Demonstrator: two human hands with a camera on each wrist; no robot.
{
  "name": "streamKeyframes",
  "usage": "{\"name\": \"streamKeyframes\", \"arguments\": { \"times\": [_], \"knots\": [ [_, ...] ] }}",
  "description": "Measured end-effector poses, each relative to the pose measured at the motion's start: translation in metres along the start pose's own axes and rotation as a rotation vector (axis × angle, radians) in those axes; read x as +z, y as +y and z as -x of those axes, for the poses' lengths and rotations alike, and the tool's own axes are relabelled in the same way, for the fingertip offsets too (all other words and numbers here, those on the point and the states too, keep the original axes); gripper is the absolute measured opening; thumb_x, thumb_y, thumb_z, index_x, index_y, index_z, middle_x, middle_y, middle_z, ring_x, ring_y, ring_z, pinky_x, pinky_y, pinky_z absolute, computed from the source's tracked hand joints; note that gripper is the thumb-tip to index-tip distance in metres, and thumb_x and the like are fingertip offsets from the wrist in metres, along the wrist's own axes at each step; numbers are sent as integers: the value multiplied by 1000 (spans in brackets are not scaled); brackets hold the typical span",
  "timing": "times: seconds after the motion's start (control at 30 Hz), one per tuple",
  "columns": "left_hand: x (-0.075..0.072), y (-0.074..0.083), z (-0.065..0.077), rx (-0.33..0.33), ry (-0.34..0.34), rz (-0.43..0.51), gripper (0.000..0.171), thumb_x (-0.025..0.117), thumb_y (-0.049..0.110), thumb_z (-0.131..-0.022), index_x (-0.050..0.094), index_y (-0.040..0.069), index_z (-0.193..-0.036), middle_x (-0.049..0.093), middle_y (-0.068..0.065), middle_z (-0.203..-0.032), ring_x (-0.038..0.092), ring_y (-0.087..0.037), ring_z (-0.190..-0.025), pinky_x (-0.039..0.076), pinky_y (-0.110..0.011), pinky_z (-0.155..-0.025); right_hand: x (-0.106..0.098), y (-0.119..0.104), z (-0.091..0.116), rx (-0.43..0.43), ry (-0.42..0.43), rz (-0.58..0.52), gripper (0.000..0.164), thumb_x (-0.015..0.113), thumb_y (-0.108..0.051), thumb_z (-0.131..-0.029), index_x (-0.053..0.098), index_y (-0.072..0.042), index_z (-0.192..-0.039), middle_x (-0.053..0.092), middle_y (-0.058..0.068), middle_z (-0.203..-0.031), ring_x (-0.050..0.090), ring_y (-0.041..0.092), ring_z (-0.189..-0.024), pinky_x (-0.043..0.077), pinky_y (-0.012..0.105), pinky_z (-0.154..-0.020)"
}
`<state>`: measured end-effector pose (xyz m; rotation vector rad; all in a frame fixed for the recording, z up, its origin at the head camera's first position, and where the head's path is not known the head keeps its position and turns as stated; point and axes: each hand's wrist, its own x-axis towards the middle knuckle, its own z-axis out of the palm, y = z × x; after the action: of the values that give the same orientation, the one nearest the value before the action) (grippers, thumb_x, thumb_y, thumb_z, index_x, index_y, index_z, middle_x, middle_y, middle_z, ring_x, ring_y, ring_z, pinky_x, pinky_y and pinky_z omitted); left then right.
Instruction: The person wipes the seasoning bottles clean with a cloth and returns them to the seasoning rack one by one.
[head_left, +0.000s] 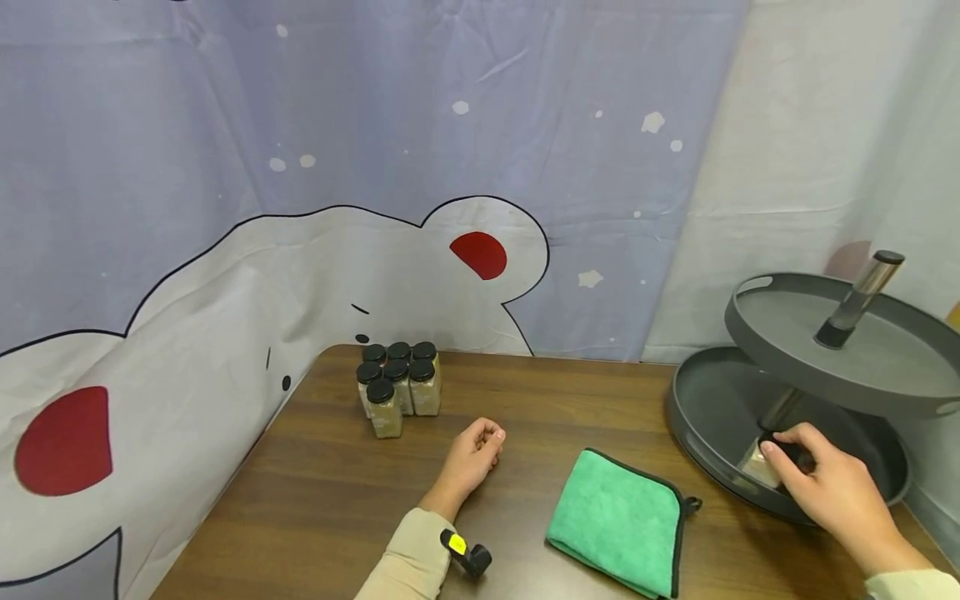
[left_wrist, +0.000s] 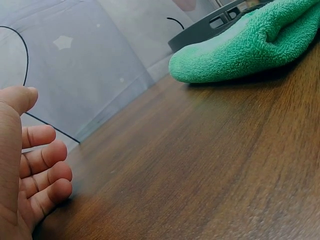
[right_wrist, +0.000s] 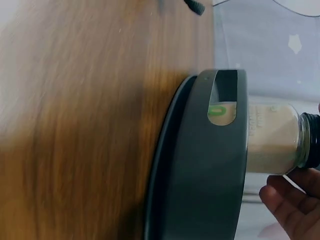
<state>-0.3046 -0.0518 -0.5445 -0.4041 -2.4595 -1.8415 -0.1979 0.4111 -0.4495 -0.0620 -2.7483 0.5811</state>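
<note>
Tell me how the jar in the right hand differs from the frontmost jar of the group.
The held jar is in the lower tray; the frontmost jar stands on the wooden table.
The right hand grips the held jar; no hand touches the frontmost jar.
The frontmost jar has other jars close behind; none shows beside the held jar.
Both have black lids.

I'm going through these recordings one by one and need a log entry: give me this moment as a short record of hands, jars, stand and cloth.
Right hand: holds a jar by its black lid
Jar position: within the lower tray
Left hand: holds nothing, fingers loosely curled
Other jars: seven, black-lidded, grouped
Stand: grey, two-tier
Cloth: green, folded, on the table
</note>
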Motion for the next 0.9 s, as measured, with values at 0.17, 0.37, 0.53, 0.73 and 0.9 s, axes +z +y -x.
{"name": "streamKeyframes", "arguments": {
  "times": [0.17,0.37,0.53,0.73,0.9],
  "knots": [
    [0,-1,0,-9,-3,-13,16,57,23,-104,64,9,-100,60,1,-79,56,-10,-66,50,-24,-60,-6,13,6,-2,4,-7,33,62,-37,-100,60,-7,-114,72,21,-92,67,38,-75,50,48,-54],
    [0,-3,-1,3,-3,-38,18,57,25,-104,64,9,-100,60,0,-79,56,-11,-66,49,-26,-59,-14,32,11,-64,73,15,27,73,-33,-94,64,-9,-103,68,25,-108,62,3,-79,51,29,-58],
    [0,-4,-2,11,-5,-44,18,57,25,-104,64,9,-99,60,1,-78,56,-11,-65,49,-26,-59,-18,50,11,-157,192,-7,22,83,-21,-84,66,-9,-90,66,24,-104,30,-29,-85,36,4,-59],
    [-1,-3,-2,9,-4,-49,18,57,25,-104,64,9,-99,60,2,-78,56,-11,-64,49,-25,-59,-19,72,10,-266,311,-129,23,86,-5,-75,66,-1,-85,64,-19,-111,32,-28,-96,35,-1,-64],
    [-1,-3,-2,0,-5,-52,18,57,25,-104,64,9,-98,60,2,-78,56,-10,-65,48,-25,-59,-20,85,7,-327,400,-227,25,85,6,-70,64,6,-84,47,-43,-115,39,-21,-103,35,-2,-71]
  ]
}}
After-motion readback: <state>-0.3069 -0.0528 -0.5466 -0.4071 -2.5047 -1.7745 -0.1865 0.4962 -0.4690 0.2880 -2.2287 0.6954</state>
